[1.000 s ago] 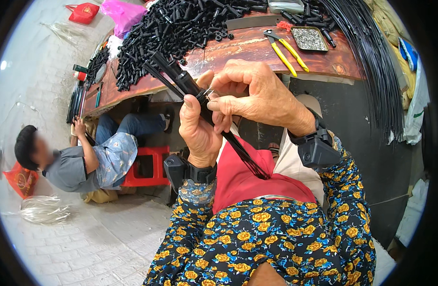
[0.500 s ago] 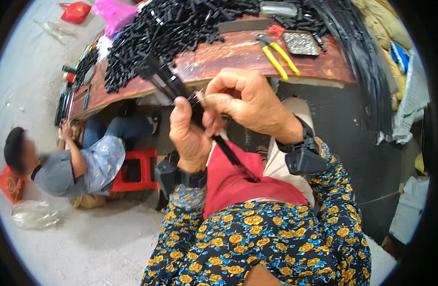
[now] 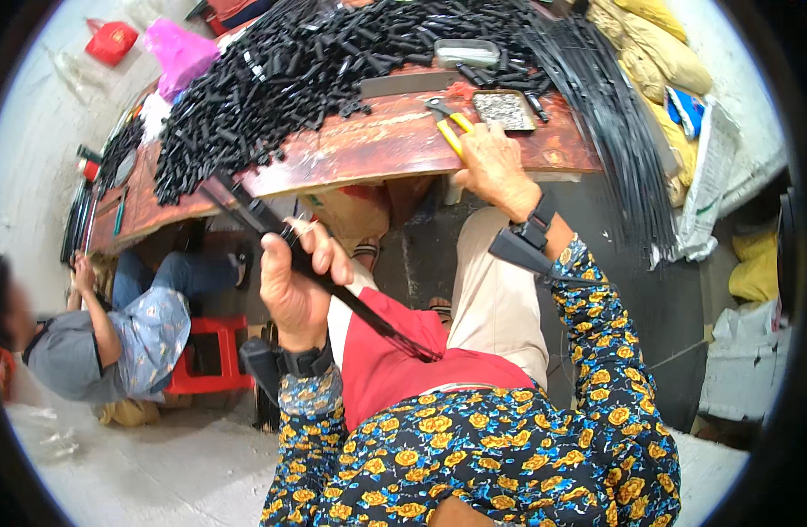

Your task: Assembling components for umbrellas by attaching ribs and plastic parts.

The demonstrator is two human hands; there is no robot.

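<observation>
Black bundle (image 3: 361,307) in left hand (image 3: 296,294); tray (image 3: 531,115) holds small silvery pieces (image 3: 502,111).

Wooden table (image 3: 368,140): black parts heap (image 3: 271,97), 1 square tray (image 3: 517,128), yellow-handled pliers (image 3: 449,136).

Pale floor (image 3: 184,474): bright, whitish light, washed out toward the left rim.
Wooden bench (image 3: 359,145): pale sheen on the reddish top, its long edge bowed by the fisheye lens.
Space under the bench: dim, in shadow.
Black rod bundle (image 3: 261,213): upper ends smeared, detail lost in the dark.
Hanging black strands (image 3: 632,176): soft streaks, greyish glints.
Corners: solid black.
</observation>
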